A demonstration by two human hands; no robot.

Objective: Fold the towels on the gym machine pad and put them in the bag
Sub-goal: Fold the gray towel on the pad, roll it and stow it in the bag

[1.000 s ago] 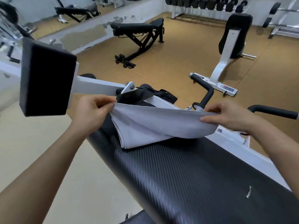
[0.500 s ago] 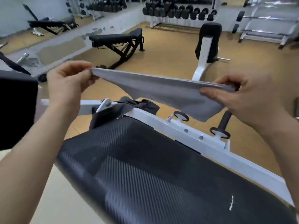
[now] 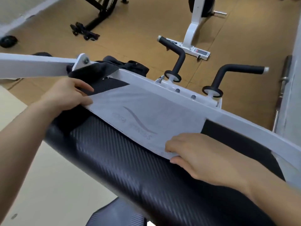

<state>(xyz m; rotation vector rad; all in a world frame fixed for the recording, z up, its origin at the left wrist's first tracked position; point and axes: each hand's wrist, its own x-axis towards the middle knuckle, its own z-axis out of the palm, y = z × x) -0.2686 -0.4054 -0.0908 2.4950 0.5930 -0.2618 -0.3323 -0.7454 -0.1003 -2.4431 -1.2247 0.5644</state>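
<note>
The towel (image 3: 146,115) lies flat across the pad (image 3: 130,168), logo up, your left hand (image 3: 68,97) pinching its far-left corner and your right hand (image 3: 200,155) pinching the near-right corner. Pull both corners taut and square the edges before folding; the bag (image 3: 130,66) sits at the pad's far end.
</note>
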